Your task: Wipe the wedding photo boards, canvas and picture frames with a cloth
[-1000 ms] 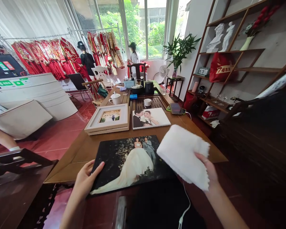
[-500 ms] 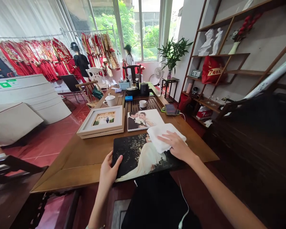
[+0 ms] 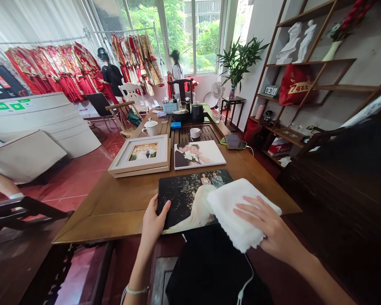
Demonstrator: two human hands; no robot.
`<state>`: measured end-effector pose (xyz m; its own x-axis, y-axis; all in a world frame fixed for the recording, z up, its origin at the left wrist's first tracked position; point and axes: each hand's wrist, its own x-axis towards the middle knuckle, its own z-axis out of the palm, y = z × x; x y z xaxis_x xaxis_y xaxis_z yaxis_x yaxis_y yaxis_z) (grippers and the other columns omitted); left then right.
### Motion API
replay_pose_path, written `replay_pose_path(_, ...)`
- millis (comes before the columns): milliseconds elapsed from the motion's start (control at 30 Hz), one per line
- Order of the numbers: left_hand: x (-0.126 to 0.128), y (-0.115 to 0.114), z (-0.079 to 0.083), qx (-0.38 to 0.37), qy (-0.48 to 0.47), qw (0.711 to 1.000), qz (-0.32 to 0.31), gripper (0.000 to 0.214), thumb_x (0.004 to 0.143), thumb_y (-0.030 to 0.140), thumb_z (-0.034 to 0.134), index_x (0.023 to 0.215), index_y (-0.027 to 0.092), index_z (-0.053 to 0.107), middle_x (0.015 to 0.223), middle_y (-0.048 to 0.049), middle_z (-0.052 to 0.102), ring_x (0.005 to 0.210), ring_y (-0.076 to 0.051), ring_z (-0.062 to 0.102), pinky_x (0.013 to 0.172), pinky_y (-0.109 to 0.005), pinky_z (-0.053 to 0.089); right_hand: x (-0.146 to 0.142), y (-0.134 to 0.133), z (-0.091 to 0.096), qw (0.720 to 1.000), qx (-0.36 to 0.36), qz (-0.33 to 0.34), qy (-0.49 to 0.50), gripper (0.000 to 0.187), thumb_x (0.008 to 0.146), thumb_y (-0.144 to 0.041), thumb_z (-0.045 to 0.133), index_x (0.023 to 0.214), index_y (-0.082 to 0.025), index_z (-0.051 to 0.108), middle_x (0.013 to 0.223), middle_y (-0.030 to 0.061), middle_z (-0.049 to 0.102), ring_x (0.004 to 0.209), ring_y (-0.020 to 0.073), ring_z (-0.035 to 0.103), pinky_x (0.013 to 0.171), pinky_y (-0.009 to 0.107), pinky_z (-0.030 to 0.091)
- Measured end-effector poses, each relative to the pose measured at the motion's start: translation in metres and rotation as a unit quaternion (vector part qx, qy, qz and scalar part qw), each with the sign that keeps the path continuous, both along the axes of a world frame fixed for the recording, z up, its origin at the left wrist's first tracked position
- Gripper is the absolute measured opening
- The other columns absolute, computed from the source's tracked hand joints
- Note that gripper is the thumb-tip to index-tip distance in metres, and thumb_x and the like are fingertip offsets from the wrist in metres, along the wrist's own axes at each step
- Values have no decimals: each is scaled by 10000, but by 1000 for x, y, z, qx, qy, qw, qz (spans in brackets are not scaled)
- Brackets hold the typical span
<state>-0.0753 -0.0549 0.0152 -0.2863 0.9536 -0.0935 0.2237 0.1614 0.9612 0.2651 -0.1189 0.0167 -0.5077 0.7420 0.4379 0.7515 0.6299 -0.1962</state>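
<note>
A dark wedding photo panel (image 3: pixel 180 203) lies at the near edge of the wooden table, showing a couple and a long pale dress. My left hand (image 3: pixel 155 218) grips its left edge, thumb on top and fingers mostly hidden behind. Over the panel's right part, my right hand (image 3: pixel 263 222) holds a folded white cloth (image 3: pixel 228 199), fingers spread across its top and thumb out of sight. The cloth hides the panel's lower right corner and overhangs the near edge. Just beyond lies a second, white-backed wedding photo panel (image 3: pixel 209 154).
Stacked wooden picture frames (image 3: pixel 139 159) stand left on the table (image 3: pixel 114 207). Farther back are a lidded white mug (image 3: pixel 150 127), a small cup (image 3: pixel 195 133) on a slatted tea tray and a phone (image 3: pixel 235 142) on a cable. Two people stand by the clothes racks.
My right hand has drawn the cloth right and toward me, uncovering the couple at the panel's top. My left hand keeps its hold on the edge. The view has shifted slightly.
</note>
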Motion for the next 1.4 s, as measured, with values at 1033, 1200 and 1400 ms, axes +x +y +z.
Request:
replay_pose_path(1033,13,34,-4,171,285,934,-128,519,818,409,578,1270,156,546,1413,-144,483,1345,-277,413,1139,-453,305,-21,11,10,997,-10,57,-54,753,672,-91,480,1386,-328,437,1467,-24,425,1403,294,234,1103,569,201)
replay_pose_path(1200,25,31,-7,176,289,930,-143,502,852,385,539,1290,138,529,1445,-157,446,1384,-269,354,1147,-450,290,-16,21,8,999,3,-17,-46,614,711,-128,527,1305,-286,523,1402,16,511,1364,297,316,1103,564,208)
replay_pose_path(1400,29,29,-7,181,279,929,-164,465,866,374,522,1284,169,536,1437,-126,466,1383,-249,359,1153,-449,280,-20,78,15,991,-24,-121,-44,647,619,-57,485,1237,-229,567,1430,78,470,1359,331,304,1057,616,260)
